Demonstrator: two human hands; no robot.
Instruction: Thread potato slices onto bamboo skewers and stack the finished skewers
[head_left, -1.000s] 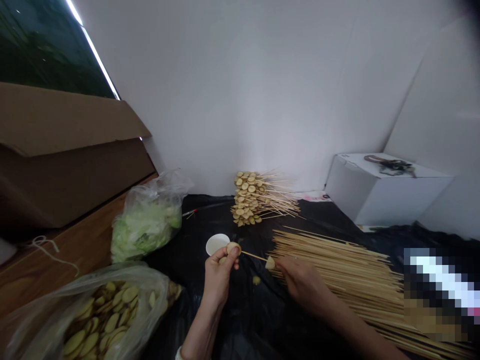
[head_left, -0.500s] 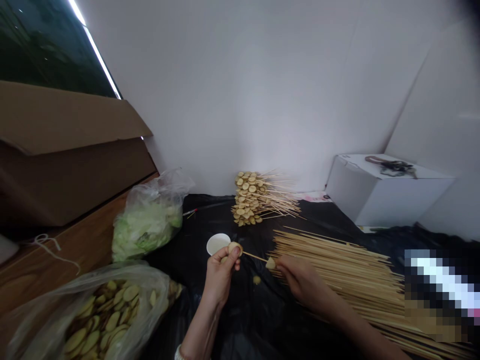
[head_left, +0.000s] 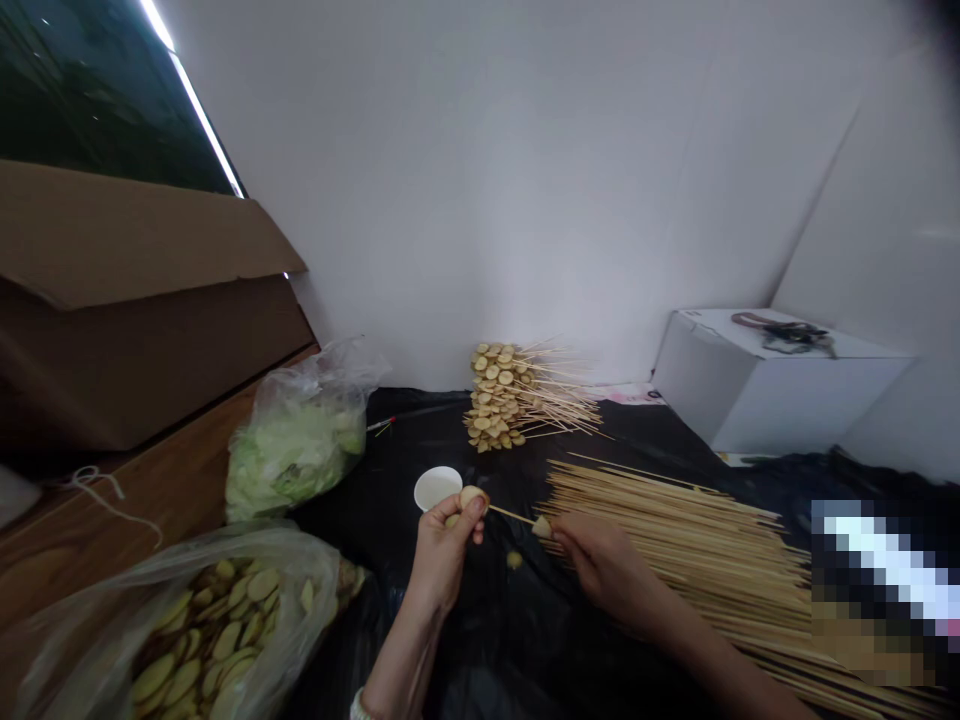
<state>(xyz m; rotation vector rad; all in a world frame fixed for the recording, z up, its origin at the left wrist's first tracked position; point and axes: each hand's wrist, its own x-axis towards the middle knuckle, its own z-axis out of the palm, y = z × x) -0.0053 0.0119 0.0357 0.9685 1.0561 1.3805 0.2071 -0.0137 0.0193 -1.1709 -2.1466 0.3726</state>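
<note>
Left hand (head_left: pixel 442 555) closed, fingers gripping a bamboo skewer (head_left: pixel 514 516) right by a round yellow slice (head_left: pixel 472 496) at that end. Right hand (head_left: pixel 606 570) closed in a pinch on a pale wedge (head_left: pixel 541 527) at the skewer's other end. Skewer runs roughly level between the hands, well above the black plastic sheet (head_left: pixel 480 650). A loose piece (head_left: pixel 514 559) lies on the sheet just below it.

White cup (head_left: pixel 436 488) sits just behind the left hand. Bare skewers (head_left: pixel 675 570) lie in a wide pile just right of the right hand, all roughly parallel. Further back, loaded skewers (head_left: pixel 510 395) form a stack, slices to the left, sticks fanning right.

Clear bag of slices (head_left: pixel 225 625) at lower left, with a bag of pale green leaves (head_left: pixel 296 450) behind it. Wooden counter (head_left: pixel 150 470) at left carries a cardboard box (head_left: pixel 127 300). White box (head_left: pixel 780 395) far right, dark cable (head_left: pixel 787 335) on top. Pixelated patch at right edge, can't tell what it is.
</note>
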